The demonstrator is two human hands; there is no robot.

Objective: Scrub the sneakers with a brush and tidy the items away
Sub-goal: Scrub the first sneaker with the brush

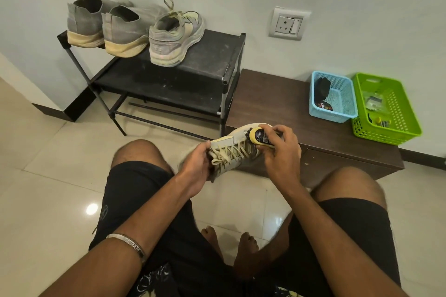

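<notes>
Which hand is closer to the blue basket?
The right hand. It grips the brush against the sneaker, just below and left of the blue basket. The left hand holds the sneaker's other end, farther left.

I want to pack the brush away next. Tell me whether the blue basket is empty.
Not empty. The blue basket on the brown bench holds a black item against its left wall and a dark round item below it.

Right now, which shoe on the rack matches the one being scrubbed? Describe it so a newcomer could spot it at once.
Find the black shoe rack against the wall, left of the brown bench. Three shoes stand on its top shelf, heels toward the camera. The match is the rightmost, a laced pale grey-and-yellow sneaker; the two grey slip-on shoes beside it are taller and laceless.
</notes>
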